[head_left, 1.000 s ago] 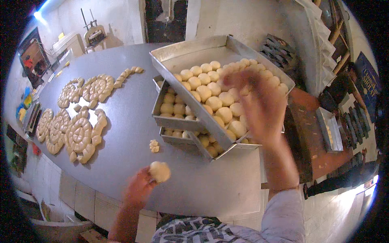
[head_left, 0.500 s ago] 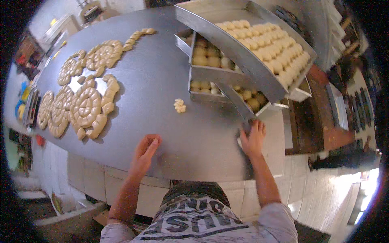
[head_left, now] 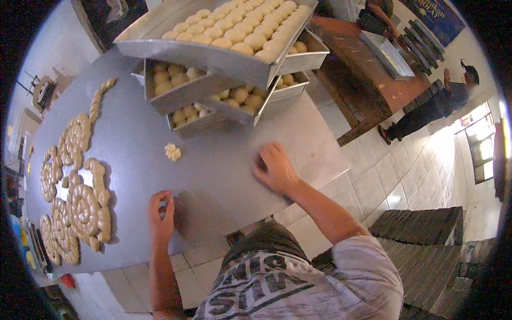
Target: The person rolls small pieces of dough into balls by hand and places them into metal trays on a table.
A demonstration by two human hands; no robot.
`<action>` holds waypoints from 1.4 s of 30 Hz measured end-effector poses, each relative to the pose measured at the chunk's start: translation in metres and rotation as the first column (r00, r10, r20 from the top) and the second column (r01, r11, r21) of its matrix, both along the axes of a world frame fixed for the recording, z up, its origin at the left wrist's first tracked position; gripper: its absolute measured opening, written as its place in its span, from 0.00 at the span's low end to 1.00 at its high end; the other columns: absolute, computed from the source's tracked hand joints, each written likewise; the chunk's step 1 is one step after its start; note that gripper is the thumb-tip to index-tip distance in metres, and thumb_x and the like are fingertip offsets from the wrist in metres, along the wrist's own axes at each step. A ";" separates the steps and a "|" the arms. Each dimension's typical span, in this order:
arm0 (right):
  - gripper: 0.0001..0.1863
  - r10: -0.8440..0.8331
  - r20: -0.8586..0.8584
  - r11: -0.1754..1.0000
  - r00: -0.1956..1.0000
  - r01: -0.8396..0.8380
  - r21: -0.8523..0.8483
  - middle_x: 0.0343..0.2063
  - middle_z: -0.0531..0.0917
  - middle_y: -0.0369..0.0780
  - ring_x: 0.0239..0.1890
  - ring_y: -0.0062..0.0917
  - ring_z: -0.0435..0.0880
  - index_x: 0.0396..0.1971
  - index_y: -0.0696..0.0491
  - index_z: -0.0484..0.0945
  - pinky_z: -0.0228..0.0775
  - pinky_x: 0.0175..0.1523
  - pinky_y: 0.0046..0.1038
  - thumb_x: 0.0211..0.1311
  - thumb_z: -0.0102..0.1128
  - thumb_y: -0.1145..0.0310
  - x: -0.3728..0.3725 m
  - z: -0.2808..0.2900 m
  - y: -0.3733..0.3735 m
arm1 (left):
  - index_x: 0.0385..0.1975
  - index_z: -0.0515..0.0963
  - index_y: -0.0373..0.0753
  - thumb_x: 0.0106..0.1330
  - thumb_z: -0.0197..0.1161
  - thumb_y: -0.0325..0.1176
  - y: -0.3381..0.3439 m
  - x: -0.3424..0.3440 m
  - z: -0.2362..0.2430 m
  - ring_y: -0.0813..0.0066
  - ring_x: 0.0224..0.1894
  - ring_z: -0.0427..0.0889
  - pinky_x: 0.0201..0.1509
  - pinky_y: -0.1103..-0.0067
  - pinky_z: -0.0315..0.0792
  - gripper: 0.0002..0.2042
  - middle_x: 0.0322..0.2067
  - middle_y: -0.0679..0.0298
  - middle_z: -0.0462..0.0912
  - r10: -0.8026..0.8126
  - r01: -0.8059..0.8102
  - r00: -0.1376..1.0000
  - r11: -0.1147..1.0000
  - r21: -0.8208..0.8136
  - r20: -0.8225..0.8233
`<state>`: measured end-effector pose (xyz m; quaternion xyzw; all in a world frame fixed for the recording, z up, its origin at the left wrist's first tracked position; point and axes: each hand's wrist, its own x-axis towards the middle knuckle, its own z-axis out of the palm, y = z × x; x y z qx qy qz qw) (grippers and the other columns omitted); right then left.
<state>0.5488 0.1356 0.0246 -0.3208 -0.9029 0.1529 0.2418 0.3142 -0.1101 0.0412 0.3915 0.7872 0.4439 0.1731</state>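
My left hand (head_left: 161,216) is over the near edge of the grey work table (head_left: 133,133), its fingers loosely bent and the thumb a little apart. I see nothing in it. My right hand (head_left: 277,169) rests on or just above the table, short of the stacked trays. Its fingers are bent with a dark gap before the thumb, and no held thing shows. Beyond my left hand lies a small lumpy pale-yellow piece (head_left: 172,152), probably dough. Coiled, segmented dough pieces (head_left: 82,208) lie together on the left, with a dough strip (head_left: 96,102) trailing from them.
A metal tray (head_left: 202,50) with rows of dough balls (head_left: 234,34) tops a crossed stack of other filled trays (head_left: 184,92). To the right stand a brown wooden table (head_left: 346,64), a person (head_left: 448,98) and dark slatted stacks (head_left: 416,256). The floor is tiled.
The view has swung to the right. My right hand has come away from the corner of a lower tray towards me. My left hand's thumb and fingers have parted slightly.
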 end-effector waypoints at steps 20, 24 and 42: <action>0.16 0.215 0.044 0.965 0.976 -0.205 -0.166 0.43 0.73 0.46 0.47 0.40 0.72 0.38 0.55 0.73 0.67 0.51 0.36 0.47 0.58 0.69 0.100 0.020 0.095 | 0.39 0.73 0.37 0.57 0.58 0.28 0.126 0.042 -0.019 0.53 0.42 0.70 0.45 0.66 0.67 0.11 0.39 0.53 0.70 0.062 -0.080 0.850 0.997 -0.012 -0.523; 0.14 0.018 -0.426 0.612 0.904 -0.347 -0.711 0.39 0.76 0.37 0.46 0.24 0.73 0.40 0.55 0.74 0.66 0.51 0.27 0.51 0.55 0.72 0.094 0.117 0.181 | 0.40 0.73 0.38 0.56 0.58 0.29 0.131 0.050 -0.019 0.53 0.42 0.69 0.44 0.64 0.68 0.11 0.39 0.52 0.69 0.090 -0.151 0.780 0.988 -0.046 -0.620; 0.16 0.415 -0.684 0.898 0.600 -0.393 0.200 0.39 0.81 0.43 0.41 0.31 0.79 0.45 0.55 0.75 0.68 0.49 0.29 0.59 0.50 0.64 -0.189 0.312 0.246 | 0.41 0.74 0.41 0.56 0.60 0.33 0.120 0.040 -0.015 0.54 0.40 0.73 0.42 0.65 0.70 0.13 0.36 0.54 0.71 0.115 -0.156 0.872 0.987 -0.047 -0.476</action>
